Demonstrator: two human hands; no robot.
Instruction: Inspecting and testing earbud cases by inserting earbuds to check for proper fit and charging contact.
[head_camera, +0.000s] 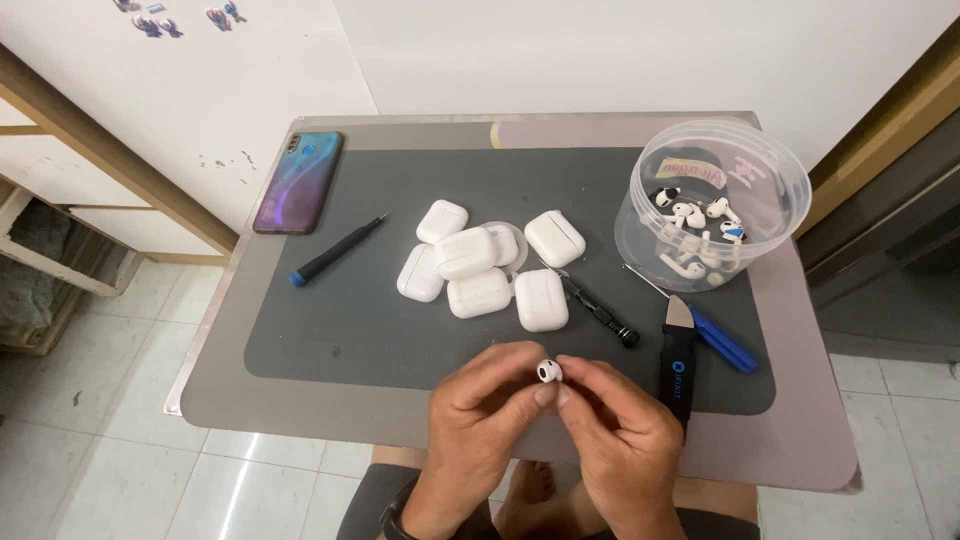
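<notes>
Head view: your left hand (478, 415) and right hand (618, 440) meet over the near edge of the tabletop (800, 440), and together they pinch a single white earbud (549, 372), its dark opening turned up toward you. The fingers (500, 372) of each hand are closed narrowly on its sides, the left from one flank, the right from the other. Judge it very light, rigid, glossy and so inclined to slip; its small parts are probably fragile, so hold it by the hard body with fingertip pressure only. Take the grey mat (340, 330) as landmark. At its centre lies a cluster of white charging cases (485, 265); just nearer you from these rests a small black screwdriver (600, 312). Toward its left edge lies a blue-handled screwdriver (335, 250), and beyond its far left corner a phone (298, 182), face down. On its right edge stands a clear round tub (780, 190) of loose earbuds, with a black pry tool (677, 375) and a blue-handled tool (722, 338) in front of it. The pry tool lies close beside your right hand; nothing else crowds the earbud.
</notes>
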